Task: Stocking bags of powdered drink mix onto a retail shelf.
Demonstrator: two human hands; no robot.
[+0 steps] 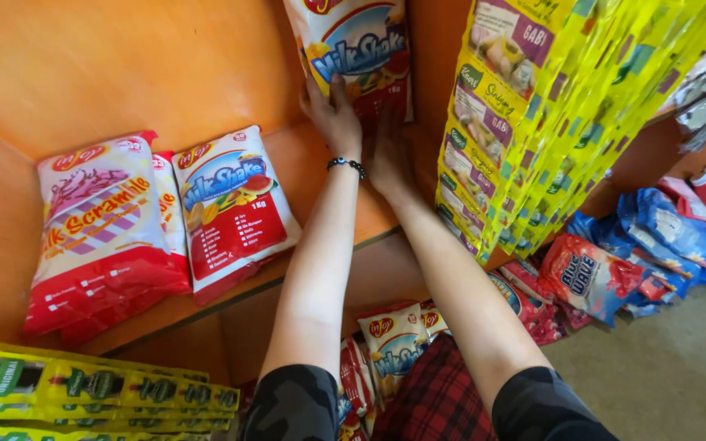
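Orange shelf (206, 106), 12 o'clock: left hand (332, 114) pressed flat, fingers spread, on upright powder pouch (357, 41); right hand (387, 155) touches its base, pose indiscernible.

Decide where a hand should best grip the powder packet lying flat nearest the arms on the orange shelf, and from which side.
Grip the flat packet at its lower edge, which overhangs the shelf front, coming from the front. Another packet sits against its left side, so that side is blocked.
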